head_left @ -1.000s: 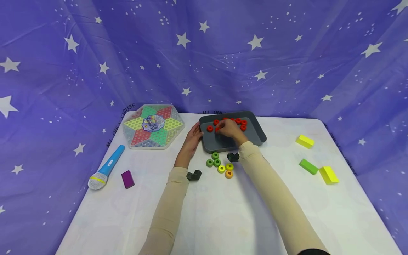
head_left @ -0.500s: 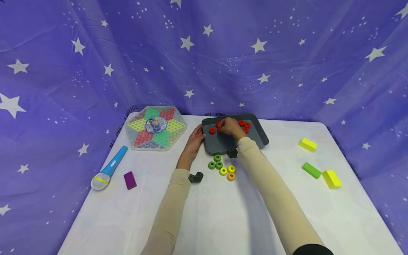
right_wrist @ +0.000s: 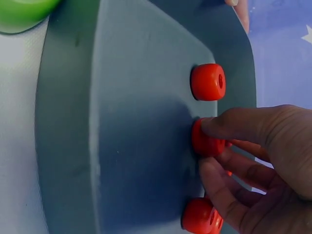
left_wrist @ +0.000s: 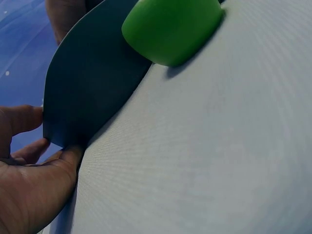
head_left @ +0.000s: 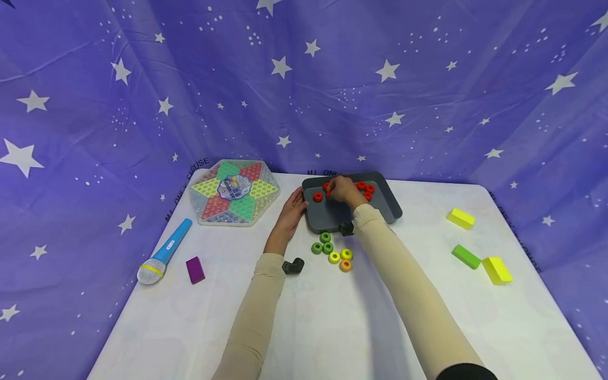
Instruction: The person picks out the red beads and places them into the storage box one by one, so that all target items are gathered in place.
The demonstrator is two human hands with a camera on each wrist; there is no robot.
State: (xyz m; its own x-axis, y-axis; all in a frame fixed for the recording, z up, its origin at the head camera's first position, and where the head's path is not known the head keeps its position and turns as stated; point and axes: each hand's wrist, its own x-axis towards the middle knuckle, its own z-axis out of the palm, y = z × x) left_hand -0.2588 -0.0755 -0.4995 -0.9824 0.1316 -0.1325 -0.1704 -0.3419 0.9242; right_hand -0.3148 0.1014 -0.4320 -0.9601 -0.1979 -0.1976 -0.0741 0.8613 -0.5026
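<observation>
Near the back of the white table sits a dark grey tray with several red beads inside. My left hand rests against the tray's left side. In the left wrist view, its thumb and fingertips touch the corner of the tray wall. Reaching into the tray, my right hand pinches a red bead between thumb and finger, as the right wrist view shows. One red bead stands beside it, and others are partly hidden by the fingers.
In front of the tray lie green beads, yellow beads and an orange bead. At left are a hexagonal game board, a toy microphone and a purple block. Yellow and green blocks lie at right.
The whole head view has shifted slightly down and right. My right hand has moved a little within the tray among the red beads; my left hand stays at the tray's side.
</observation>
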